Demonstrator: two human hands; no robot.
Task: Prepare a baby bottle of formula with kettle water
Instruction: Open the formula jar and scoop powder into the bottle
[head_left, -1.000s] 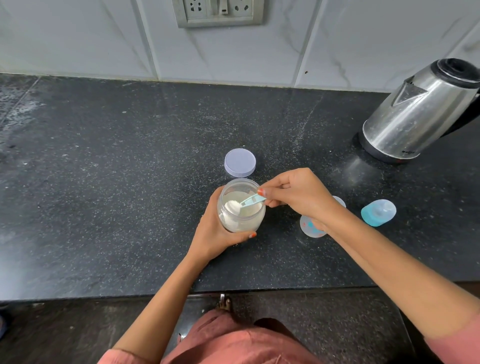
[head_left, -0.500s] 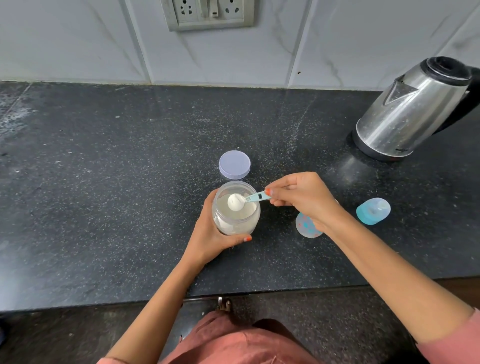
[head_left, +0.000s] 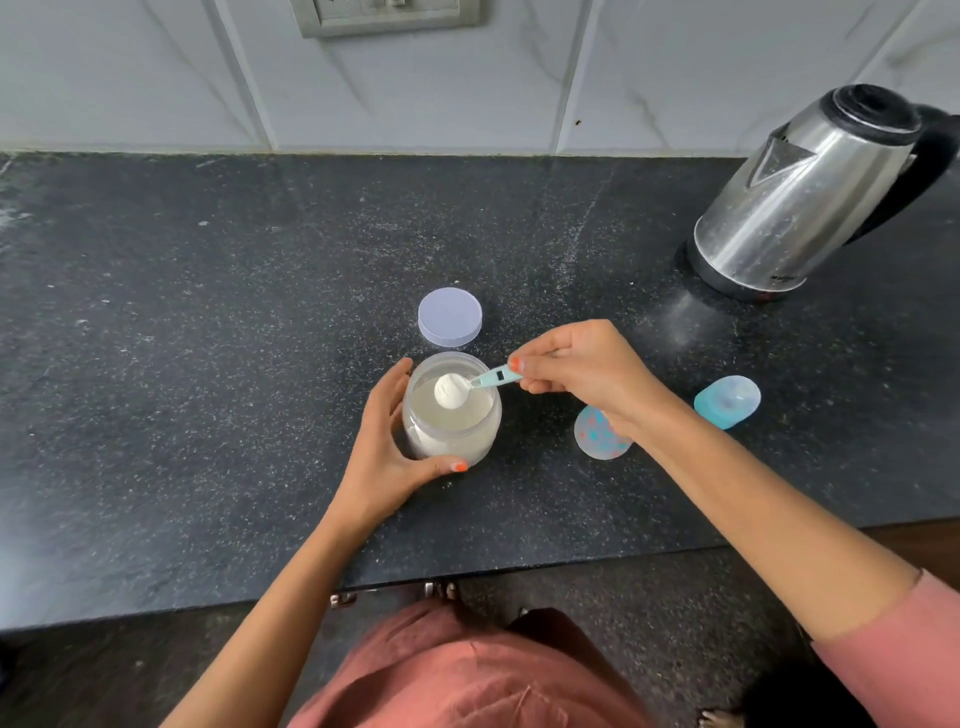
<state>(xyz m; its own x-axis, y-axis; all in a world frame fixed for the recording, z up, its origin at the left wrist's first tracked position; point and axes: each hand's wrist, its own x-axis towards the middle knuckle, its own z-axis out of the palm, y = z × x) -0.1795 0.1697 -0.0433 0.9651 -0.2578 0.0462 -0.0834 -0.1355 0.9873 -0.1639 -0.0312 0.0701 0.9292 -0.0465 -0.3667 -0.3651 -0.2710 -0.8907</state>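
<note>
One heaped scoop sits over the jar your left hand cups; right hand pinching its handle, carry level to the bottle, probably open.

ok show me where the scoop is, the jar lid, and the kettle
scoop (head_left: 451, 391): head view, on the heaped powder in its bowl.
jar lid (head_left: 450, 316): head view, centre of its flat top.
kettle (head_left: 795, 197): head view, middle of the steel body.
</note>
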